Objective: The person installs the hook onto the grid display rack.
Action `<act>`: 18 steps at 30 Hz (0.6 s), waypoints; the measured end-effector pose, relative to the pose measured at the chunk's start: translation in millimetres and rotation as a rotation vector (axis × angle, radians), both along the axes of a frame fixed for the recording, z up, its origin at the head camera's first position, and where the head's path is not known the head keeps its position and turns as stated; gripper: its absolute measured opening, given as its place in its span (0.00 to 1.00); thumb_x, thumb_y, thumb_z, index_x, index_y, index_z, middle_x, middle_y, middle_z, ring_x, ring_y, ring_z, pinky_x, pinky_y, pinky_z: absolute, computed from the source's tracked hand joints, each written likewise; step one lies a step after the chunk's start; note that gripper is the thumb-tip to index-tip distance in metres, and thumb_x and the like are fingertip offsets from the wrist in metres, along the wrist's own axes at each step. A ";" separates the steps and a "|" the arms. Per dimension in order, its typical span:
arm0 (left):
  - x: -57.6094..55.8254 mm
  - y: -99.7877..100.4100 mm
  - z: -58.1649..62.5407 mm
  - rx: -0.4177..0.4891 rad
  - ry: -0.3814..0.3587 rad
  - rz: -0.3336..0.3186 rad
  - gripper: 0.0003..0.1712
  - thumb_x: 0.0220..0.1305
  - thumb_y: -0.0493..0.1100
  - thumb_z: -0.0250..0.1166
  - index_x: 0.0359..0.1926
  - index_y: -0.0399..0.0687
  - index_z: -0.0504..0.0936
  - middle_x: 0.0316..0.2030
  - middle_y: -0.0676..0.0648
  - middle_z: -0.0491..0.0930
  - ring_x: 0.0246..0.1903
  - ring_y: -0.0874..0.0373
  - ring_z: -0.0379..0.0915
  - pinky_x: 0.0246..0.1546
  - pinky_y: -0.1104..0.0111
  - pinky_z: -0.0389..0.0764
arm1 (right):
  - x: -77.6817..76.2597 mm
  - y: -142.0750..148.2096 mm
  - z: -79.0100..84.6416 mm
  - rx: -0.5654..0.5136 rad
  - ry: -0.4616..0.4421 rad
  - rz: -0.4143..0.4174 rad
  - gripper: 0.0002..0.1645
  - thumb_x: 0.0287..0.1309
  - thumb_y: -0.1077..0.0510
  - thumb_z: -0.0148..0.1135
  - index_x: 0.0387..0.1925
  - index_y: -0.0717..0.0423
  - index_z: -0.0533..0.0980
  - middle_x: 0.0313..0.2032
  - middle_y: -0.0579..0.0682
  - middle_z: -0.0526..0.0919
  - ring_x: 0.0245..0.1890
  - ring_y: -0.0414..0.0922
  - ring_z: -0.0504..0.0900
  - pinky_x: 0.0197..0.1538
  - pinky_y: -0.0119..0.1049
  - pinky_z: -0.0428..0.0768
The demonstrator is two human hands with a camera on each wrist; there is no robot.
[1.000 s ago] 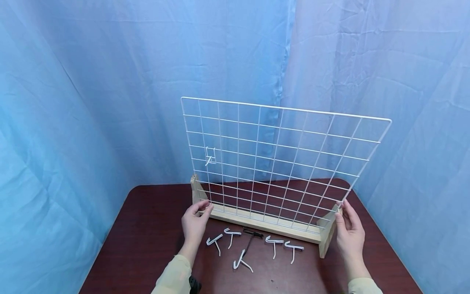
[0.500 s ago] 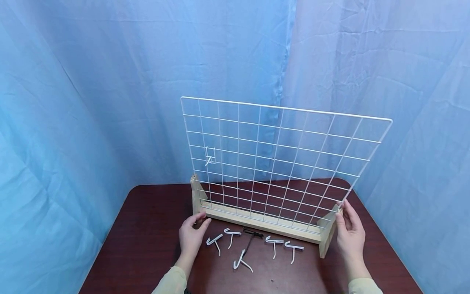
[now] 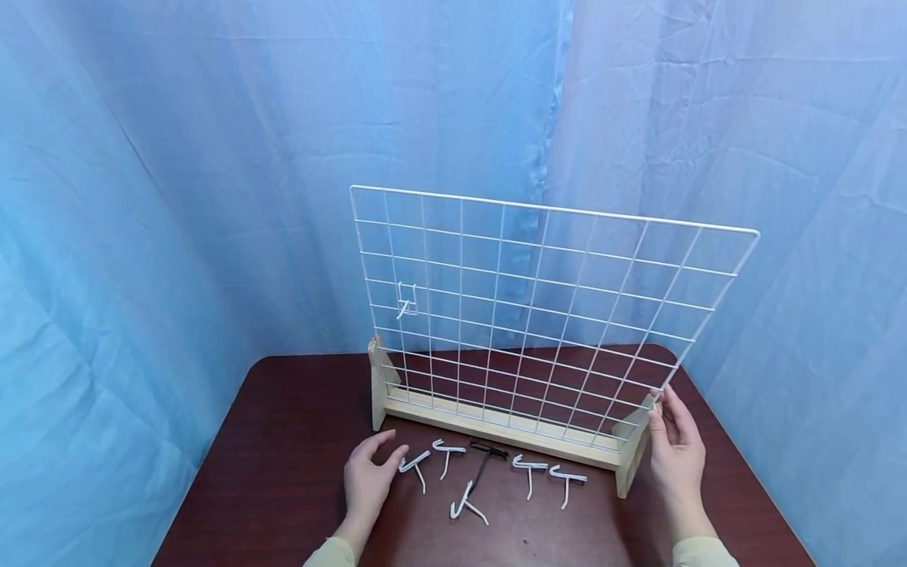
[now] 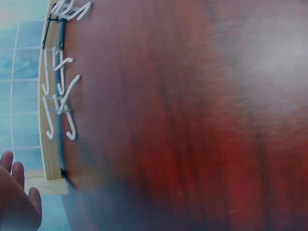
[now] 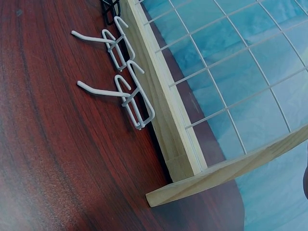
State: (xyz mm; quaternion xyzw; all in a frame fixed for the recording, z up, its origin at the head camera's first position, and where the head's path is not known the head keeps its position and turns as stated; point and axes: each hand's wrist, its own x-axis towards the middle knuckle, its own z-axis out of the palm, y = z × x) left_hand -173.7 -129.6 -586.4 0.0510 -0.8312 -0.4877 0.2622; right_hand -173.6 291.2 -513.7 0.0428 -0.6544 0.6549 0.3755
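A white wire grid (image 3: 524,299) stands tilted in a wooden stand (image 3: 496,429). One white hook (image 3: 405,302) hangs on the grid's left part. My right hand (image 3: 678,453) grips the rack at its right wooden leg, thumb in front and fingers behind the grid's edge. Off the rack, my left hand (image 3: 370,479) is low over the table with thumb and fingers parted, its thumb close to the leftmost loose white hook (image 3: 414,463); I cannot tell whether they touch. In the left wrist view the left hand (image 4: 18,199) shows loose fingers and nothing held.
Several more white hooks (image 3: 529,465) lie in front of the stand, with a black hook (image 3: 487,449) among them. The dark red table (image 3: 283,472) has rounded back corners. Blue curtains (image 3: 283,197) hang behind and on both sides.
My left hand has left the stand's left end and moved down toward the leftmost loose hook. The right hand keeps its grip on the right side.
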 end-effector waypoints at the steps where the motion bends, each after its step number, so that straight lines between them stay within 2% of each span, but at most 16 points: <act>1: 1.5 0.6 -1.5 -0.010 -0.001 0.002 0.18 0.47 0.37 0.79 0.43 0.45 0.88 0.39 0.50 0.87 0.45 0.50 0.81 0.49 0.60 0.76 | 0.0 0.1 0.2 -0.001 0.001 0.001 0.30 0.61 0.82 0.50 0.65 0.69 0.68 0.52 0.40 0.81 0.55 0.34 0.78 0.56 0.21 0.72; 11: 12.8 1.5 -14.3 -0.093 -0.025 -0.022 0.24 0.44 0.37 0.80 0.46 0.42 0.87 0.41 0.47 0.86 0.45 0.48 0.80 0.50 0.56 0.76 | 0.5 -0.6 1.1 0.006 0.005 -0.009 0.29 0.61 0.82 0.50 0.64 0.71 0.68 0.52 0.40 0.82 0.54 0.33 0.79 0.55 0.20 0.73; 18: 15.9 -1.6 -23.2 -0.142 -0.019 -0.045 0.27 0.41 0.39 0.81 0.46 0.40 0.87 0.41 0.45 0.86 0.45 0.47 0.80 0.49 0.55 0.77 | 0.0 -0.3 0.8 0.000 0.014 0.000 0.29 0.61 0.82 0.50 0.64 0.71 0.69 0.52 0.40 0.82 0.54 0.34 0.79 0.55 0.21 0.73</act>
